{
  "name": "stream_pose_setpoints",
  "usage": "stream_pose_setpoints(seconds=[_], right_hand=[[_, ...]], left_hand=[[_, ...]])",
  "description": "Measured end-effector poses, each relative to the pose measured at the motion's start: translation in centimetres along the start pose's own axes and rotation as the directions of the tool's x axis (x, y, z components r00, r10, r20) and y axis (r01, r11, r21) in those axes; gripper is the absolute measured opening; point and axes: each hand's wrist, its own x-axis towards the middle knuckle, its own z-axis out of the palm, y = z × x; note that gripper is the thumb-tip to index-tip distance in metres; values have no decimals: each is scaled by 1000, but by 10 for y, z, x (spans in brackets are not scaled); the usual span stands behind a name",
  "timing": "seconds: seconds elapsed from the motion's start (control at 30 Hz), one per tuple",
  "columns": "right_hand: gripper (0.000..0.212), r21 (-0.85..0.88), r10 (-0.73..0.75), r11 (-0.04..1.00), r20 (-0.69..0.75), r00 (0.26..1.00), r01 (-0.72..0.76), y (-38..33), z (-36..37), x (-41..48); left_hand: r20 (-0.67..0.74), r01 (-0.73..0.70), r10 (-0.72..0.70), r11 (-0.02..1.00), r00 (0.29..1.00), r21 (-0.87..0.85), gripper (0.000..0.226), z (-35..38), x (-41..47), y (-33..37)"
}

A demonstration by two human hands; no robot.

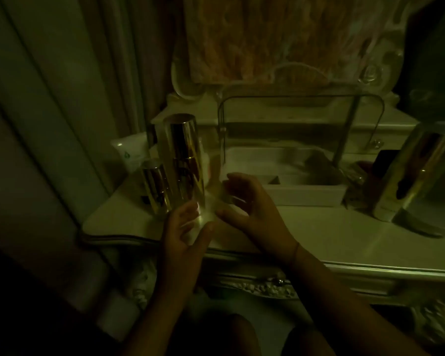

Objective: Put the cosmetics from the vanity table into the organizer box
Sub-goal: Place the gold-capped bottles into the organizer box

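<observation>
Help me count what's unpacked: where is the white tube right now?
In the head view, the white tube sits at the far left of the vanity table, behind the short gold bottle and left of the tall gold bottle.

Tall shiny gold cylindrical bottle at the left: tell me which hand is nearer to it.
Left. The left hand is at the base of the tall shiny gold cylindrical bottle; the right hand hovers apart to its right, before the white organizer box.
</observation>
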Motion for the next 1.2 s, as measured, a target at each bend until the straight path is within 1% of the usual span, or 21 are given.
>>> stream_pose_setpoints(seconds=[0.07,0.2,0.27,0.37,0.4,0.47,0.6,0.73,0.87,1.0,1.07,1.2], right_hand=[[61,14,14,1000,-5,1000,-14,-3,10,8],[61,11,31,999,20,999,-31,0,31,28],[58,34,27,999,33,999,-28,2,38,36],[52,35,36,999,45,998,-37,7,45,45],[52,32,44,998,48,998,-45,8,46,48],[49,30,57,998,48,997,-58,9,48,53],[40,-2,53,999,52,997,-53,7,47,57],[41,-41,51,998,47,998,-49,8,38,51],[40,-71,36,997,21,999,-35,9,16,39],[35,-78,45,996,-21,999,-47,9,-8,26],[35,-77,52,996,-42,998,-55,8,-20,20],[36,-63,62,996,-77,995,-67,9,-39,11]], left_hand=[[-17,-18,19,999,1000,30,39,-7,0,-1],[35,13,-15,997,999,76,25,-19,-4,-15],[99,-34,20,990,995,136,22,-23,-6,-20],[182,-175,124,939,975,296,16,-25,-9,-23],[200,-210,148,917,969,338,18,-26,-10,-23],[218,-224,151,903,964,367,22,-27,-9,-23],[244,-247,159,888,957,387,19,-28,-9,-22],[268,-267,168,879,949,396,22,-30,-10,-21],[255,-261,169,884,952,388,23,-28,-10,-18],[225,-254,175,881,959,399,18,-22,-9,-18],[211,-256,184,880,960,399,19,-17,-7,-18],[248,-172,94,933,964,315,26,-1,1,-17]])
